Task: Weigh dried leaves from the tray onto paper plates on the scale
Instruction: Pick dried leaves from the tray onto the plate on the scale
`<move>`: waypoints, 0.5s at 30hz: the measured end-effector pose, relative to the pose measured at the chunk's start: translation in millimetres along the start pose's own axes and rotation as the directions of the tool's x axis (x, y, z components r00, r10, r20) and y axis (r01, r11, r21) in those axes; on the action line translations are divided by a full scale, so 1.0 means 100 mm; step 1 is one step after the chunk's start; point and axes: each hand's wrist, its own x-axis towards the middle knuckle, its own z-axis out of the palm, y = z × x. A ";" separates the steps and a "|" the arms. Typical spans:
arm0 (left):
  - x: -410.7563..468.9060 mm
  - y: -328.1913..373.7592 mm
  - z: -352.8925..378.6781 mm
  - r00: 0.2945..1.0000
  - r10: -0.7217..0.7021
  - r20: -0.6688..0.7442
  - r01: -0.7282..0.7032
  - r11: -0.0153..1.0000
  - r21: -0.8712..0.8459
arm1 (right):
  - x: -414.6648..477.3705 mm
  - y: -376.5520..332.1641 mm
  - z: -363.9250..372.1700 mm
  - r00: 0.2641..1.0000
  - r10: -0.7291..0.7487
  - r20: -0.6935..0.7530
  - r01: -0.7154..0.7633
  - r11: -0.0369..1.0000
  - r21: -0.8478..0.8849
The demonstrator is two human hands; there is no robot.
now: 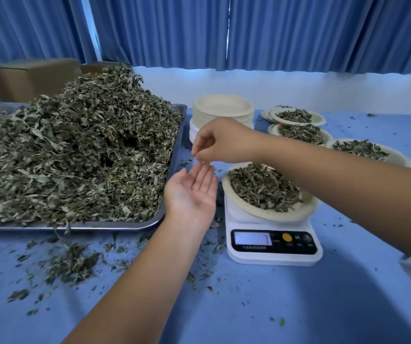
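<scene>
A big heap of dried leaves (75,150) fills a metal tray (174,155) on the left. A white scale (273,247) stands at centre right and carries a paper plate (239,202) full of leaves (264,187). My left hand (192,192) is held palm up, fingers straight, between tray and scale, with nothing in it that I can make out. Just above its fingertips my right hand (221,142) hangs with fingertips pinched together; whether a leaf bit is between them is too small to tell.
A stack of empty paper plates (223,108) stands behind the hands. Several filled plates (298,120) line the right side. Cardboard boxes (30,78) sit behind the tray. Loose leaf bits (70,264) litter the blue tablecloth (249,306) in front.
</scene>
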 end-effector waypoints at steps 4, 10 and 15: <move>0.00 -0.09 0.01 0.998 0.019 0.062 -0.027 0.991 0.132 | -0.29 0.22 -0.20 0.996 0.065 -0.055 -0.064 0.998 0.021; 0.06 -0.13 -0.02 0.987 0.148 0.058 -0.158 0.880 0.449 | -0.76 0.60 -0.43 0.969 0.208 -0.135 -0.203 0.978 0.048; 0.05 -0.18 -0.05 0.960 0.274 0.060 -0.217 0.586 0.780 | -0.98 0.92 -0.53 0.902 0.364 -0.230 -0.379 0.925 -0.019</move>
